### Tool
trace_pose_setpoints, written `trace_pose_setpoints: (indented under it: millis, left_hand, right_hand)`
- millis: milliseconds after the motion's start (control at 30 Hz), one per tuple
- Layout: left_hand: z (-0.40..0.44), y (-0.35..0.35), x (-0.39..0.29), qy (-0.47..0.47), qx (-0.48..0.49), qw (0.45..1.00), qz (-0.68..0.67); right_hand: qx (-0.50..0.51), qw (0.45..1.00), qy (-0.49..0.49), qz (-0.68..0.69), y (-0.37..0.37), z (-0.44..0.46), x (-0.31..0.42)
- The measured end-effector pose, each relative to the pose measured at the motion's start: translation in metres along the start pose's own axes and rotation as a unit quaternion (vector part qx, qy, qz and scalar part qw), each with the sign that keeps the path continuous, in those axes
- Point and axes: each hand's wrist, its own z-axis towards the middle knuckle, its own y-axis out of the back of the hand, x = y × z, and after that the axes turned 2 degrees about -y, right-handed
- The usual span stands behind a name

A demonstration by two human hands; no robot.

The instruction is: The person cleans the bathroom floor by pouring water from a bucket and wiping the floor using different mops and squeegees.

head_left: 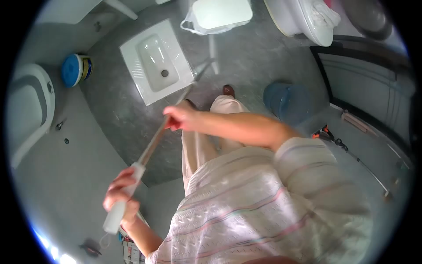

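Note:
Both my hands grip a long-handled mop (152, 145), which slants from the lower left up toward the floor at the centre. My left hand (121, 196) is closed around its white grip, near the end with a hanging loop. Farther along the pole, my right hand (182, 116) is wrapped around the thin shaft. A narrow pale bar (213, 55) shows at the pole's far end, low on the grey floor, blurred and partly unclear. Just beside the shaft lies a white squat-toilet-shaped ceramic basin (179, 77) set in the floor.
A white-lidded bin (222, 15) with a bag stands ahead, and a white toilet (303, 20) is at upper right. On my right are a blue bucket (285, 103) and a dark-framed panel (327, 83). A blue-lidded tub (71, 70) and a washbasin (46, 103) are at left.

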Motion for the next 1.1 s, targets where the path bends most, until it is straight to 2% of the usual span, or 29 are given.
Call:
trace_pose_setpoints:
  millis: [67,133,167,200,233,300,367,500,567,633,700,733,767,800,833,867,900,933,1000,1100]
  left_hand:
    - [0.025,-0.046,0.022,0.005,0.095,0.995,-0.037]
    - [0.041,-0.121,0.056,0.022,0.19,0.98,-0.053]
    - [0.053,-0.169,0.069,0.017,0.231,0.971,-0.053]
    - [0.061,-0.217,0.088,-0.022,0.255,0.966,-0.043]
    - [0.067,-0.264,0.106,-0.061,0.279,0.958,-0.032]
    - [0.078,-0.353,0.128,-0.055,0.259,0.962,-0.071]
    - [0.084,-0.418,0.139,-0.055,0.248,0.962,-0.103]
    - [0.075,-0.454,0.132,0.027,0.23,0.959,-0.163]
    - [0.078,-0.417,0.114,0.042,0.219,0.962,-0.16]
    - [0.063,-0.373,0.099,0.07,0.185,0.977,-0.077]
    - [0.042,-0.312,0.088,0.079,0.124,0.985,-0.087]
    - [0.03,-0.277,0.072,0.103,0.087,0.986,-0.095]
    - [0.016,-0.239,0.05,0.125,0.049,0.985,-0.103]
    - [-0.001,-0.201,0.026,0.141,0.011,0.988,-0.069]
    - [-0.019,-0.164,0.001,0.156,-0.029,0.987,-0.035]
    - [-0.039,-0.126,-0.025,0.135,-0.054,0.989,0.033]
    - [-0.054,-0.1,-0.043,0.117,-0.078,0.986,0.094]
    - [-0.062,-0.083,-0.05,0.093,-0.077,0.985,0.123]
    - [-0.076,-0.056,-0.06,0.045,-0.075,0.979,0.182]
    - [-0.071,-0.044,-0.062,-0.008,-0.012,0.965,0.261]
  right_hand:
    - [-0.006,0.997,0.065,0.034,0.078,-0.015,0.019]
    - [-0.12,0.989,0.083,-0.014,0.175,-0.05,0.048]
    - [-0.138,0.985,0.092,-0.051,0.23,-0.073,0.068]
    - [-0.172,0.979,0.113,-0.001,0.284,-0.086,0.079]
    - [-0.269,0.959,0.09,-0.019,0.326,-0.106,0.098]
    - [-0.297,0.95,0.093,-0.011,0.414,-0.138,0.133]
    - [-0.366,0.926,0.092,-0.011,0.454,-0.17,0.154]
    - [-0.368,0.927,0.07,-0.024,0.478,-0.181,0.154]
    - [-0.32,0.944,0.083,0.013,0.462,-0.153,0.144]
    - [-0.25,0.961,0.109,0.039,0.403,-0.138,0.125]
    - [-0.132,0.984,0.12,0.03,0.343,-0.114,0.101]
    - [-0.163,0.984,0.071,-0.002,0.282,-0.115,0.093]
    - [-0.07,0.995,0.065,-0.008,0.249,-0.094,0.071]
    - [-0.114,0.993,0.019,0.005,0.194,-0.077,0.05]
    - [-0.092,0.995,-0.022,0.001,0.147,-0.056,0.023]
    - [-0.052,0.998,0.003,-0.038,0.083,-0.043,-0.009]
    - [-0.062,0.996,-0.03,-0.058,0.044,-0.038,-0.024]
    - [-0.028,0.996,-0.041,-0.069,0.015,-0.032,-0.037]
    - [0.033,0.995,-0.056,-0.079,-0.026,-0.008,-0.063]
    - [0.092,0.992,-0.052,-0.071,-0.061,0.024,-0.088]
